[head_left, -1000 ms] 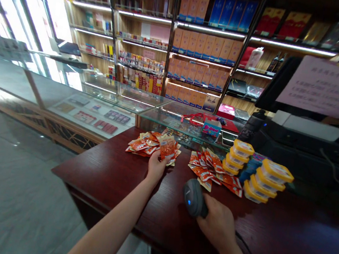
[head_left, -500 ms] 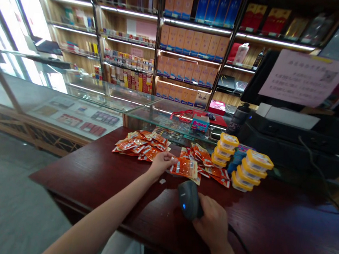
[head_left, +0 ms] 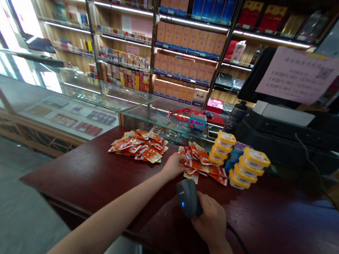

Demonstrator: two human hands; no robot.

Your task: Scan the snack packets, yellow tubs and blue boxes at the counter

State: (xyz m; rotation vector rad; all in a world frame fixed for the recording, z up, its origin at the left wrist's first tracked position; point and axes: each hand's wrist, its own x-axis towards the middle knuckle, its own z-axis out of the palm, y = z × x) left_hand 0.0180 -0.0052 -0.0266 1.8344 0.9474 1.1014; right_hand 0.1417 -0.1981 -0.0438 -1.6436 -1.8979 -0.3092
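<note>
My right hand [head_left: 211, 220] is wrapped round the grip of a dark barcode scanner [head_left: 187, 198], with a blue light glowing on its body. The scanner's head points toward the packets and its cable trails off to the lower right. My left hand [head_left: 174, 166] has its fingers curled at the left edge of the right pile of orange snack packets [head_left: 203, 167], where they close on a packet; the fingertips are partly hidden. To the left of that hand lies another heap of the same orange packets [head_left: 139, 144], shiny and overlapping.
Two stacks of yellow-lidded tubs, a back one [head_left: 221, 148] and a front one [head_left: 249, 169], stand right of the packets. Behind them are a black bottle [head_left: 236, 117] and a monitor with a pink sheet [head_left: 301, 76]. A glass display counter [head_left: 93, 92] adjoins the dark table [head_left: 87, 183].
My left hand has moved right to the right pile. The packet it held in front of that pile is gone from there. The scanner stays nearly in place.
</note>
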